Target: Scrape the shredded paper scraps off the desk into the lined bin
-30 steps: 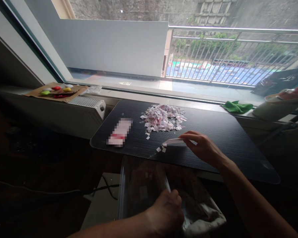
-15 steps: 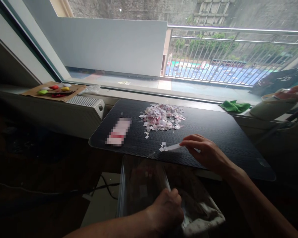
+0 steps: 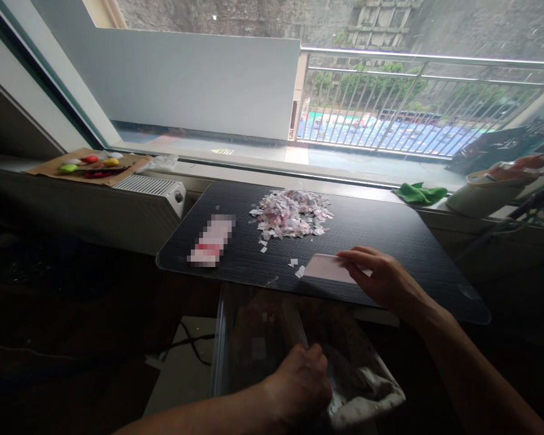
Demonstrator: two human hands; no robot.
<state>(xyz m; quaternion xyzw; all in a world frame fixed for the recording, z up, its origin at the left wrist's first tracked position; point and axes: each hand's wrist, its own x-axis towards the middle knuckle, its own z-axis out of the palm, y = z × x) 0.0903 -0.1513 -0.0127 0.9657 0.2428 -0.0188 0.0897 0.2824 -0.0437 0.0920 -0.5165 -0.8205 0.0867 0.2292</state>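
My right hand (image 3: 374,269) pinches a thin pale pink card (image 3: 329,267), tilted with its lower edge at the dark tabletop (image 3: 381,223). Just left of the card lie a few small white paper scraps (image 3: 300,272). Farther back on the table is a heap of cut paper bits (image 3: 290,212), white and pinkish. Below the table's front edge, my left hand (image 3: 301,377) is closed on the rim of a clear plastic bin (image 3: 218,344); its fingertips are hidden. A pale cloth or bag (image 3: 367,399) hangs beside that hand.
A blurred-out pinkish packet (image 3: 212,240) lies on the table's left. On the sill are a green cloth (image 3: 419,193), a pale container (image 3: 476,196) and cardboard (image 3: 40,168) with colourful lumps. A radiator (image 3: 161,193) stands left; a black cable (image 3: 181,341) runs below.
The card has turned from nearly edge-on to showing its broad face, beside the scraps. My left hand keeps its grip. The whole view has shifted slightly.
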